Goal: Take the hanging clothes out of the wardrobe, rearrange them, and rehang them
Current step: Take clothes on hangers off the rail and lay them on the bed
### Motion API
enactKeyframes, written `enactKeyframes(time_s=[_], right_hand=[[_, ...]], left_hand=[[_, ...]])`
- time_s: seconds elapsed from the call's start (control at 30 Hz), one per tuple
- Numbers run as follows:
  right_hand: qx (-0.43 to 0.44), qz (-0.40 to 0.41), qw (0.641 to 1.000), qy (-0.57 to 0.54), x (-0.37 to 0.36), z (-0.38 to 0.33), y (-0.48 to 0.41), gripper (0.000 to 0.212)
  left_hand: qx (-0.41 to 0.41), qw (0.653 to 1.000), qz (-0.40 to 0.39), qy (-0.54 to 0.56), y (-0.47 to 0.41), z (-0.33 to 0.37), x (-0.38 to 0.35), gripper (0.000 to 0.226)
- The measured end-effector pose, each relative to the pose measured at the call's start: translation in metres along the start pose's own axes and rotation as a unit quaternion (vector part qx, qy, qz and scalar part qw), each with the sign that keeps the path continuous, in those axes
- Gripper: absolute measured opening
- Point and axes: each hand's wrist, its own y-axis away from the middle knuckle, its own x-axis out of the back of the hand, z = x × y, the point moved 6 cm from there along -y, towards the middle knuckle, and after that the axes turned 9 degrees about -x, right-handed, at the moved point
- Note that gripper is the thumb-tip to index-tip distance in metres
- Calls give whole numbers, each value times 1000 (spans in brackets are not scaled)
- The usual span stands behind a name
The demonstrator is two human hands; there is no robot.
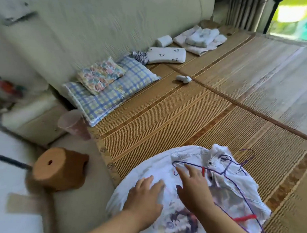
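Note:
A white garment (188,152) with a dark printed pattern lies spread on the woven bamboo mat (166,113) at the bottom centre. On it lie several thin purple wire hangers (225,171) with red clips (244,218). My left hand (144,194) rests flat on the garment's left part, fingers straight. To its right, my right hand (193,185) is spread over the cloth, its fingertips touching the nearest purple hanger's wire. Neither hand grips anything.
A blue checked pillow (115,95) with a small floral cushion (101,74) lies at the mat's far left. Folded white cloths (199,39) sit farther back. A pink plastic cup (74,122) and a wooden stool (60,167) stand beside the mat on the left.

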Motion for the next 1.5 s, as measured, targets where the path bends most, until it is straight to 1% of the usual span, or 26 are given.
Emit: enactKeyframes(time_s=[0.1,0.17,0.27,0.33,0.4,0.47,0.53,0.63,0.77,0.83,0.93,1.03,1.1,1.23,1.33,1.4,1.5], right_hand=[[90,-10,995,-31,9,-79,23,57],[146,-22,989,-24,17,-129,45,57],[232,13,972,-30,41,-208,82,52],[283,13,959,-32,56,-257,109,49],[348,10,937,-26,71,-307,139,51],[394,21,918,-33,90,-355,172,52],[434,22,899,-56,111,-408,218,59],[507,37,859,-66,130,-478,289,49],[596,48,794,-112,152,-556,404,45],[631,48,763,-131,166,-584,460,44],[676,53,717,-161,190,-618,535,44],[705,48,674,-212,216,-641,593,43],[725,27,642,-248,232,-656,627,45],[772,-7,576,-267,249,-687,681,45],[797,-24,546,-257,252,-714,710,47],[811,-45,526,-253,252,-734,725,48],[830,-82,499,-235,251,-763,746,51]], left_hand=[[59,998,26,11,61,-40,29,66],[96,994,57,17,103,-62,51,67],[140,982,125,18,175,-90,92,68],[169,970,173,16,227,-103,117,69],[198,956,218,3,287,-113,141,71],[222,938,263,-30,346,-120,163,70],[258,915,305,-55,414,-129,183,68],[315,875,358,-79,510,-137,207,66],[382,816,418,-116,640,-132,226,66],[413,788,434,-141,695,-122,236,65],[473,739,436,-201,770,-100,253,65],[520,704,419,-242,830,-76,276,67],[540,679,399,-295,868,-58,296,68],[587,611,375,-376,935,-23,322,65],[602,579,333,-438,965,-9,330,61],[615,547,316,-473,979,-2,337,58],[639,497,311,-497,994,2,354,56]])
